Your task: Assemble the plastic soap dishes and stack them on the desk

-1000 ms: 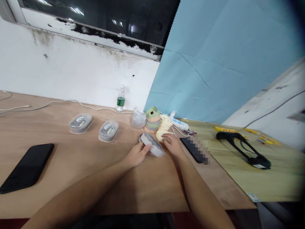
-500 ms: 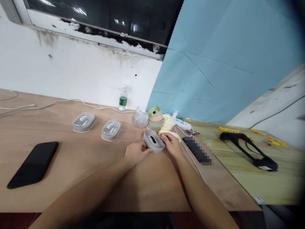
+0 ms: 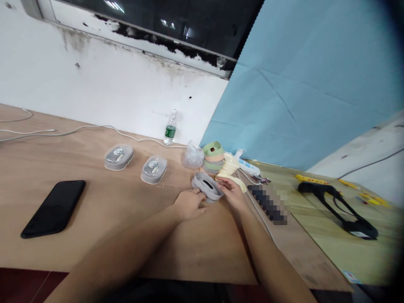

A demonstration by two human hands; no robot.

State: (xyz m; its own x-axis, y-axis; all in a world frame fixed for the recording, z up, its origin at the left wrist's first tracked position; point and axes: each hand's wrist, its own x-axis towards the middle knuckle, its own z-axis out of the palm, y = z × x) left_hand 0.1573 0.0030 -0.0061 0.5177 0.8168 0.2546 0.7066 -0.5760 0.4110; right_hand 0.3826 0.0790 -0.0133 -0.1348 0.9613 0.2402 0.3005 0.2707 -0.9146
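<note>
A grey oval plastic dish (image 3: 206,185) with a dark slot in its middle is between my hands, tilted slightly on the table. My left hand (image 3: 190,205) is closed at its near left side, fingers curled against the rim and partly hidden. My right hand (image 3: 232,192) grips the right end with thumb and fingertips. Just behind stands a stack of green, peach and grey oval dishes (image 3: 213,158). Nested cream pieces (image 3: 229,163) lie beside the stack, close to my right fingers. Nested clear lids (image 3: 193,155) stand to its left.
Two grey boxes with clear lids, a left one (image 3: 119,157) and a right one (image 3: 154,170), lie left of my hands. A black phone (image 3: 53,208) rests farther left. A water bottle (image 3: 170,127), power strip (image 3: 249,167), cables and a black strap-like item (image 3: 339,210) are around.
My left thumb has shifted off the dish's near edge and the left fingers now curl in by its side. My right hand stays at the right end. The whole view has shifted slightly.
</note>
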